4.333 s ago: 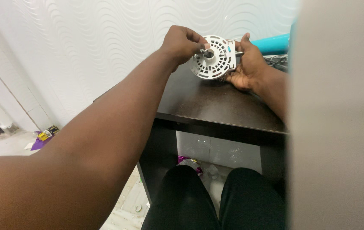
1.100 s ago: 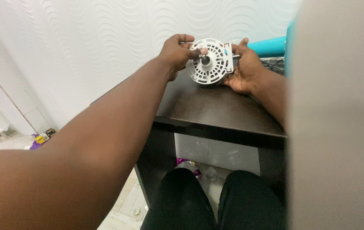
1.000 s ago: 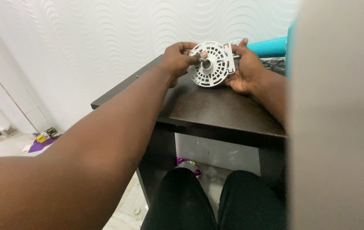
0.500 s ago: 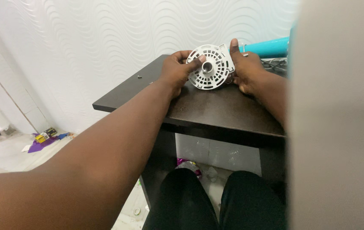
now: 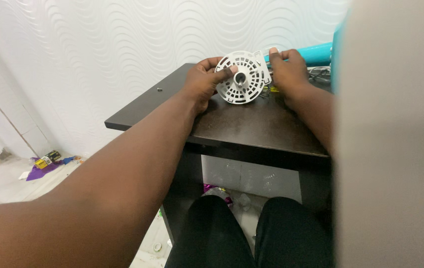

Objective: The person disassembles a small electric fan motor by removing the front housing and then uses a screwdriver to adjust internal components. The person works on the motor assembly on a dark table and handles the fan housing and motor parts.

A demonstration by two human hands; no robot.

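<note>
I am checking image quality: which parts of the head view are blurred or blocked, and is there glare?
Head view: a blurred grey mass blocks the right side; the left forearm looms large and soft; the white disc is fairly sharp; the dark table shows mild sheen, no strong glare.

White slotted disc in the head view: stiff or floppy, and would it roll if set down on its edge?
The white slotted disc probably stays stiff: it keeps flat while the left hand and right hand pinch its rim. With so many slots it is likely light. Round-edged and standing on the dark table, it could roll or tip if released.
</note>
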